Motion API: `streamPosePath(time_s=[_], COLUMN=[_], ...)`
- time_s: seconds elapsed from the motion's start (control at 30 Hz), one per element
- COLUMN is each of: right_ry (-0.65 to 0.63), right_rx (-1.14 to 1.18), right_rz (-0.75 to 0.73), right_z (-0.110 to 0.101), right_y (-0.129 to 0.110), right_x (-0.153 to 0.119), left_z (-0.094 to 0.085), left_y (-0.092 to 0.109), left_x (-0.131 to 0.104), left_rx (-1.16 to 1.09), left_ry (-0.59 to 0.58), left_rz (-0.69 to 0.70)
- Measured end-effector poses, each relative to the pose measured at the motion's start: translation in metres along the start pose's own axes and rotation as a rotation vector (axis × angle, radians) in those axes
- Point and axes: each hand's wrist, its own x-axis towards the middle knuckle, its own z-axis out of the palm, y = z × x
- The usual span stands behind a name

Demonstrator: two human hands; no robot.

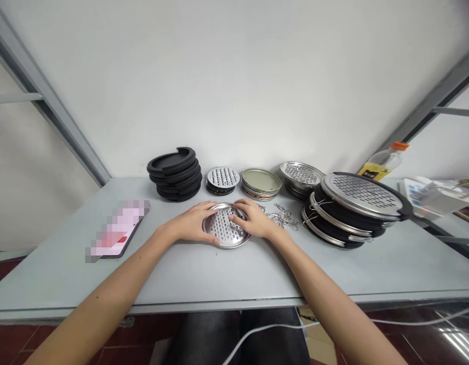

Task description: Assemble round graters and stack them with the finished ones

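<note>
A round metal grater disc (pixel 227 230) with a raised rim and rows of punched teeth lies on the table in front of me. My left hand (pixel 192 223) curves round its left edge, thumb at the near rim and fingers at the far side. On the right edge, my right hand (pixel 253 217) grips the rim, its thumb bent over the disc's face. Just beyond my right hand lies a small heap of thin wire clips (pixel 284 217). The undersides of my fingers are partly hidden.
Along the wall stand black ring-like holders (pixel 175 175), small grater discs (pixel 223 178), greenish lids (pixel 261 181) and rimmed grater discs (pixel 300 175). At right is a pile of larger black-and-metal graters (pixel 361 195), with a bottle (pixel 382 162) behind. A phone (pixel 118 230) is at left.
</note>
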Motion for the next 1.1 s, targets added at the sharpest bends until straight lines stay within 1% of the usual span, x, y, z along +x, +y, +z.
streamPosePath(time_s=[0.17,0.3,0.5,0.67,0.8,0.9,1.03,1.1], right_ry=[-0.003,-0.012,-0.014,0.061,0.125,0.122,0.091,0.073], right_rx=[-0.01,-0.011,0.052,0.122,0.113,0.087,0.029,0.002], right_rz=[-0.006,-0.04,-0.054,-0.005,0.033,0.023,0.009,0.015], right_z=[0.0,0.0,-0.005,-0.012,-0.015,-0.015,-0.012,-0.011], right_y=[-0.002,-0.003,-0.002,0.002,0.003,0.002,0.003,0.005], right_x=[-0.001,-0.001,0.0,0.001,0.003,0.003,0.003,0.003], left_z=[-0.001,-0.003,-0.006,-0.008,-0.007,-0.002,0.007,0.01], left_y=[0.002,0.001,0.0,-0.005,-0.006,0.002,0.016,0.022], left_x=[-0.001,-0.002,-0.004,-0.005,-0.006,-0.004,-0.001,0.0], left_rx=[0.048,0.084,0.061,0.021,0.015,0.052,0.107,0.12], left_ry=[0.002,0.004,-0.004,-0.04,-0.039,0.0,0.121,0.151], left_rz=[0.006,-0.005,0.005,0.009,-0.008,-0.042,-0.051,-0.056])
